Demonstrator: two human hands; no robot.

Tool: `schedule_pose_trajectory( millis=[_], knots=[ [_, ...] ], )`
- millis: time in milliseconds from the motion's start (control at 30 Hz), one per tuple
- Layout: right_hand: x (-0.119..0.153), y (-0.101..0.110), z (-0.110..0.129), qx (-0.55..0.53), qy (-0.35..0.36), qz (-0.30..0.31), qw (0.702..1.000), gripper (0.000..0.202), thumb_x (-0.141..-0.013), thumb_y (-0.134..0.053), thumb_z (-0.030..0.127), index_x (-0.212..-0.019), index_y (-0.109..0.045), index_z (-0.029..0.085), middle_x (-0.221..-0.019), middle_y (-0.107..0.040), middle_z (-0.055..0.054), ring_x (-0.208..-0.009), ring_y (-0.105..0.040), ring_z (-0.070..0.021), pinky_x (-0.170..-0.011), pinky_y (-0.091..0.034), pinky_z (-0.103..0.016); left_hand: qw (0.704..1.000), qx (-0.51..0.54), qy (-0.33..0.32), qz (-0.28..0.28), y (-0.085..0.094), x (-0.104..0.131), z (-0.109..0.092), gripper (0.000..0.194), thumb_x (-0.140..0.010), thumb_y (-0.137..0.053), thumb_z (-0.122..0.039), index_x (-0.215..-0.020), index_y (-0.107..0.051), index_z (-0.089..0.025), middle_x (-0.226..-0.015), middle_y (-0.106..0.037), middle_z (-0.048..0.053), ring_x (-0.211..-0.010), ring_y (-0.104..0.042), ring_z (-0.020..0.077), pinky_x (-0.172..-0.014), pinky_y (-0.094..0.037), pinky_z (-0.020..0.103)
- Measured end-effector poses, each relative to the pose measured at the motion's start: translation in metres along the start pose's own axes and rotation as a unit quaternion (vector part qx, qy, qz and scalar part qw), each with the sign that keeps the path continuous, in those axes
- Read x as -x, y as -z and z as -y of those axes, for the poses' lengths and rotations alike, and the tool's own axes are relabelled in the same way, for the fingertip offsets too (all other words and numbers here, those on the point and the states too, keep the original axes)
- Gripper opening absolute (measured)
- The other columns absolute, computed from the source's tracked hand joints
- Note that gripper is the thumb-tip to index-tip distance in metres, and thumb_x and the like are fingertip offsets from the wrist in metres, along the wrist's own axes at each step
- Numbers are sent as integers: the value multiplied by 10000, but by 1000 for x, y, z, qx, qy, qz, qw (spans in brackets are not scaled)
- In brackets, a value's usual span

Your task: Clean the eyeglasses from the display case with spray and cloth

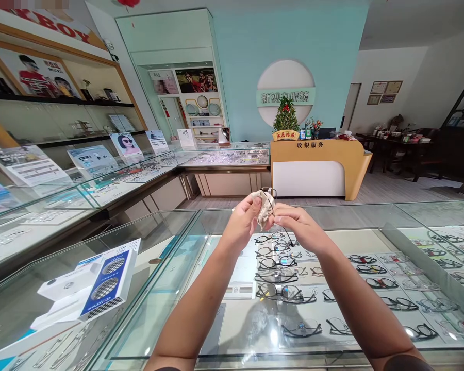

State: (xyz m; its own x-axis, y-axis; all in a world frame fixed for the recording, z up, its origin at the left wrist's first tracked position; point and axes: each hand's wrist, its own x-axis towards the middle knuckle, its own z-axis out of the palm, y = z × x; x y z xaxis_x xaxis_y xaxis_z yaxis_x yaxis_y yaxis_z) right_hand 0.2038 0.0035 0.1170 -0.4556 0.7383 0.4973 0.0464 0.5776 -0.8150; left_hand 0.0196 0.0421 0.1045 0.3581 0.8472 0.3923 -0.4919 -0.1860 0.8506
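Observation:
Both hands are raised over a glass display case [239, 355]. My left hand [244, 219] is closed on a crumpled beige cloth [266, 210], its thumb pressing the cloth against a pair of dark-rimmed glasses [274, 192]. At the right, my right hand [299, 225] pinches the glasses near the cloth, fingers close together. One dark temple arm hangs down below the hands. The cloth and fingers hide part of the frame and lenses. Beneath them, rows of glasses [277, 276] lie inside the case.
Another glass counter [81, 193] runs along the left, with upright cards on it. A blue and white box [110, 283] lies at the lower left. Beyond the case stands a wooden reception desk [313, 149] with a plant [286, 116]. A dark table [402, 141] is at the back right.

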Motion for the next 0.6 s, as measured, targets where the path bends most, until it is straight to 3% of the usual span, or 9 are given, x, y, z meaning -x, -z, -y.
schedule_pose_trajectory(
  millis=[100,233,600],
  knots=[
    [0,-1,0,5,3,0,1000,331,-1070,-534,299,-895,-803,219,-1004,-680,-59,-1035,-625,-232,-981,-457,-385,1000,-3,2,-9,-1,1,1,566,-881,-812,-692,-969,-696,-144,-739,-651,2,-562,-566,93,-588,-450,243],
    [0,-1,-1,-3,10,-2,1000,319,-1069,-545,297,-907,-809,219,-1021,-699,-58,-1049,-630,-233,-992,-460,-385,1000,-11,12,5,-5,5,-5,462,-917,-825,-592,-1002,-697,-156,-724,-635,-15,-538,-543,82,-592,-419,242],
    [-1,0,-5,-3,4,-20,1000,313,-1050,-573,315,-873,-817,229,-999,-692,-54,-1047,-623,-235,-972,-471,-372,999,-4,34,-7,-11,11,-12,403,-817,-931,-418,-969,-644,-180,-816,-627,-24,-659,-536,91,-678,-440,247]
  ],
)
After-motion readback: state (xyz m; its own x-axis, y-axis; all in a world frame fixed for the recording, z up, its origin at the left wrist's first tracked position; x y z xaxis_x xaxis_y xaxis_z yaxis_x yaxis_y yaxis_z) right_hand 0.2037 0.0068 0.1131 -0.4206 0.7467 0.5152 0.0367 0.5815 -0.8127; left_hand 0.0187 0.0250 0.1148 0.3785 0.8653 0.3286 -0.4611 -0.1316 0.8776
